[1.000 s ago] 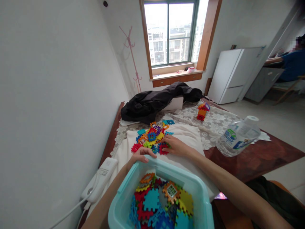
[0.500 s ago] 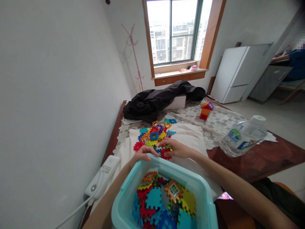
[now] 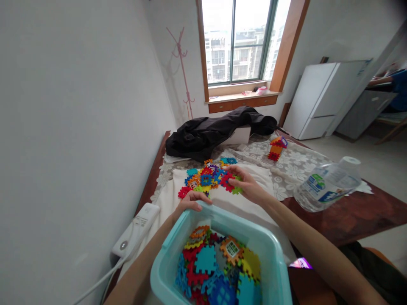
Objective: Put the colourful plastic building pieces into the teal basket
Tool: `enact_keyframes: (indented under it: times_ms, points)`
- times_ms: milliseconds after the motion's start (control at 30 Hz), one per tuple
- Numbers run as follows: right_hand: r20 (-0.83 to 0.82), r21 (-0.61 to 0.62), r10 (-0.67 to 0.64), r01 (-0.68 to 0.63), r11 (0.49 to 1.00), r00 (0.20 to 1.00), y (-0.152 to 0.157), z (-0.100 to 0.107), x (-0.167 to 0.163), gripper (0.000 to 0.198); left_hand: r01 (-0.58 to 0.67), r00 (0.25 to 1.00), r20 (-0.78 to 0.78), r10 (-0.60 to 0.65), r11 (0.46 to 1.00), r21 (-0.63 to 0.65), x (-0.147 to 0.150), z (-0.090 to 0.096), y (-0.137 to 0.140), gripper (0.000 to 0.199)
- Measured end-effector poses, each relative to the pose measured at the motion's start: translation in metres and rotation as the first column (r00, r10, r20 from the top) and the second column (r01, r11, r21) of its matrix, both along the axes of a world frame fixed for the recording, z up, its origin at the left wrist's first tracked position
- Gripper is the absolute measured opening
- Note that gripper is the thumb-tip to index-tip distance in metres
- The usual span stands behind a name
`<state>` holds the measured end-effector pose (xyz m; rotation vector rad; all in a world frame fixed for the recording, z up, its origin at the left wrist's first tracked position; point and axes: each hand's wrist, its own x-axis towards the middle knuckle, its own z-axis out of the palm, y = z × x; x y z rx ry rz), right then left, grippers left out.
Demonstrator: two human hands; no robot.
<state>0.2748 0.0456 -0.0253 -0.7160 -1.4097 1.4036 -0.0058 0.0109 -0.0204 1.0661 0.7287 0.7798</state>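
Head view: my left hand (image 3: 190, 200) is curled over the far rim of the teal bin (image 3: 178, 231), fingers hooked on the edge, steadying it. My right hand (image 3: 246, 185) is out past the bin, pinching a few interlocking tiles, a red tile (image 3: 227, 182) and a green tile (image 3: 236, 190), lifted just off the white cloth (image 3: 254, 178). The loose tile pile (image 3: 205, 178) sits just left of that hand on the same cloth; the bin already holds a heap of sorted tiles (image 3: 219, 264).

Risks as I judge them: I'm holding several pieces by the fingertips only, so one could slip and drop on the cloth or over the counter (image 3: 349, 216) edge. The bin looks perched at the near edge, partly over my lap; a loose left grip may tip it and spill. The cloth is rumpled and not fixed, so dragging my wrist could pull the pile with it. The water bottle (image 3: 327, 184) lies tilted on its side near my right forearm; a wide elbow swing would likely roll it. The power strip (image 3: 136, 231) and its cable lie close by my left arm and could snag.
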Motion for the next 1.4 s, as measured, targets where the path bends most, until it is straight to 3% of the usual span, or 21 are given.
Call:
enact_keyframes:
  times_ms: [67, 133, 200, 267, 333, 400, 467, 567, 633, 700, 800, 967, 1267, 1400]
  points:
    - [-0.107, -0.008, 0.048, -0.049, 0.999, 0.993, -0.010, 0.014, 0.007, 0.054, -0.073, 0.997, 0.012, 0.073, 0.997, -0.021, 0.003, -0.002, -0.001, 0.039]
    - [-0.071, 0.087, 0.212, -0.205, 0.975, 0.975, -0.019, 0.027, 0.013, 0.060, -0.138, 0.990, 0.014, 0.139, 0.990, -0.037, 0.007, -0.002, -0.003, 0.040]
    - [0.025, 0.199, 0.422, -0.418, 0.886, 0.906, -0.023, 0.034, 0.016, 0.065, -0.173, 0.985, 0.009, 0.173, 0.984, -0.036, 0.010, 0.001, -0.005, 0.039]
    - [0.076, 0.261, 0.515, -0.515, 0.816, 0.854, -0.017, 0.031, 0.017, 0.066, -0.174, 0.985, 0.006, 0.174, 0.984, -0.031, 0.011, 0.003, -0.006, 0.038]
    - [0.069, 0.267, 0.379, -0.383, 0.884, 0.923, -0.003, 0.017, 0.016, 0.058, -0.162, 0.987, 0.012, 0.163, 0.986, -0.039, 0.012, 0.004, -0.007, 0.039]
    - [0.152, 0.250, 0.057, -0.094, 0.964, 0.987, 0.013, -0.005, 0.013, 0.047, -0.138, 0.990, 0.022, 0.140, 0.989, -0.053, 0.011, 0.003, -0.006, 0.039]
    - [0.355, 0.334, -0.240, 0.117, 0.935, 0.904, 0.025, -0.027, 0.011, 0.040, -0.124, 0.992, 0.022, 0.125, 0.991, -0.057, 0.010, 0.003, -0.004, 0.038]
    - [0.581, 0.507, -0.416, 0.089, 0.858, 0.699, 0.036, -0.051, 0.007, 0.053, -0.132, 0.991, -0.003, 0.132, 0.990, -0.045, 0.009, 0.003, -0.003, 0.036]
    - [0.659, 0.559, -0.450, 0.009, 0.829, 0.603, 0.038, -0.058, 0.004, 0.050, -0.140, 0.990, -0.025, 0.139, 0.990, -0.032, 0.009, 0.004, -0.003, 0.036]
    - [0.692, 0.576, -0.460, -0.041, 0.817, 0.557, 0.040, -0.060, 0.002, 0.035, -0.141, 0.990, -0.036, 0.140, 0.990, -0.019, 0.009, 0.006, -0.003, 0.037]
    - [0.694, 0.559, -0.434, -0.052, 0.827, 0.574, 0.040, -0.059, 0.001, 0.022, -0.144, 0.989, -0.039, 0.144, 0.990, 0.004, 0.009, 0.008, -0.004, 0.036]
    - [0.645, 0.581, -0.439, -0.029, 0.813, 0.625, 0.037, -0.060, 0.002, 0.036, -0.135, 0.990, -0.042, 0.136, 0.990, 0.032, 0.010, 0.013, -0.004, 0.034]
    - [0.779, 0.572, -0.535, -0.019, 0.820, 0.328, 0.025, -0.050, -0.005, 0.028, -0.139, 0.990, -0.036, 0.139, 0.990, 0.003, 0.011, 0.011, -0.005, 0.037]
    - [0.812, 0.502, -0.500, 0.074, 0.861, 0.301, 0.019, -0.047, -0.006, 0.030, -0.135, 0.990, -0.040, 0.136, 0.991, 0.018, 0.011, 0.012, -0.005, 0.036]
